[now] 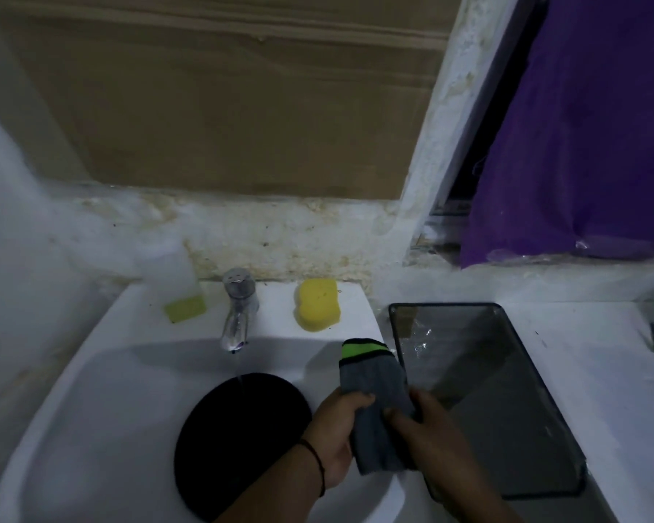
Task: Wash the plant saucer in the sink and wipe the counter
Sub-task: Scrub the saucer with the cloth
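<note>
- Both hands grip a grey cloth (374, 402) w/ green-black band: left hand (335, 435) fingers curled over its near-left edge, right hand (427, 443) thumb + fingers pinching the right side; looks like it's being readied for wiping
- Cloth held above sink's right rim, btwn basin and tray, so drips prob fall in the sink (102, 390)
- Plant saucer (238, 439), dark & round, lies in the basin under the tap (236, 311); thin stream lands on it, so rinse seems underway
- Yellow sponge (318, 309) sits on the back ledge, near tap
- Dark tray (506, 390) rests on counter (601, 371) just right of sink, prob for draining
</note>
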{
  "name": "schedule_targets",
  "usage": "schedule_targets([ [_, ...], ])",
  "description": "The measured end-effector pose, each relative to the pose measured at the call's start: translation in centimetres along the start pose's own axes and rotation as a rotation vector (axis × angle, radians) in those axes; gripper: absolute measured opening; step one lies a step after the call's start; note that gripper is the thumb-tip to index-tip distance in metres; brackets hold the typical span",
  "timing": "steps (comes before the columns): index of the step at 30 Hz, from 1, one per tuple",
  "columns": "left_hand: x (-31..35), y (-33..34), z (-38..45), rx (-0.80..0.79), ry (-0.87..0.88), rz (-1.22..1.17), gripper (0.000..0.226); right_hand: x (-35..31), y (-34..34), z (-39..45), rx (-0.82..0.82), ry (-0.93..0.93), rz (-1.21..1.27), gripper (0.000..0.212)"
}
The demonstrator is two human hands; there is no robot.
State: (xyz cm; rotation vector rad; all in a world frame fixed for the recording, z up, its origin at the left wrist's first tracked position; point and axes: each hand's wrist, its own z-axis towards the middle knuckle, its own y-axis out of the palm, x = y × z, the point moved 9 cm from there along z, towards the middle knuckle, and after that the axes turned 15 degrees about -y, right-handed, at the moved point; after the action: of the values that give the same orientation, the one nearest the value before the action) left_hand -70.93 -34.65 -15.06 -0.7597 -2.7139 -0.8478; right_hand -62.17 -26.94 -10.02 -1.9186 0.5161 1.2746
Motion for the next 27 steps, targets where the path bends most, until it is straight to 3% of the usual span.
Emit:
schedule_targets([
  [4, 1.3, -2.0, -4.0, -0.126, -0.03, -0.085, 0.048, -2.1, 3.9, -1.1, -0.063, 0.099, 0.399, 0.022],
  [7, 3.0, -4.0, -7.5, -0.175, 0.023, -0.132, 0.038, -4.1, 8.7, -2.2, -0.193, 0.211, 0.602, 0.027],
  [9, 5.1, -6.5, -9.8, -0.067, 0.171, -0.138, 0.028, -6.2, 11.6, -2.9, -0.297, 0.222, 0.687, 0.025],
  [11, 7.8, -9.8, -12.7, 0.142, 0.418, -0.029, 0.02, -8.7, 14.6, -3.6, -0.417, 0.213, 0.788, 0.027],
  [14, 11.9, -12.3, -18.1, 0.521, 0.756, 0.511, 0.03, -11.9, 18.4, -4.3, -0.54, 0.2, 0.913, 0.045],
  [16, 14.0, -13.5, -20.8, 0.72, 0.891, 0.805, 0.042, -13.7, 20.3, -4.3, -0.569, 0.194, 0.978, 0.045],
  [20, 19.4, -17.0, -24.4, 0.807, 1.047, 0.715, 0.007, -16.4, 22.1, -2.6, -0.49, 0.137, 0.845, 0.041],
  [24, 26.2, -17.0, -27.5, 0.87, 1.158, 0.662, 0.013, -17.6, 23.8, -0.6, -0.34, 0.163, 0.775, 0.037],
  [27, 30.3, -16.2, -26.8, 0.846, 1.069, 0.65, 0.023, -17.7, 24.7, 0.9, -0.198, 0.191, 0.776, 0.037],
])
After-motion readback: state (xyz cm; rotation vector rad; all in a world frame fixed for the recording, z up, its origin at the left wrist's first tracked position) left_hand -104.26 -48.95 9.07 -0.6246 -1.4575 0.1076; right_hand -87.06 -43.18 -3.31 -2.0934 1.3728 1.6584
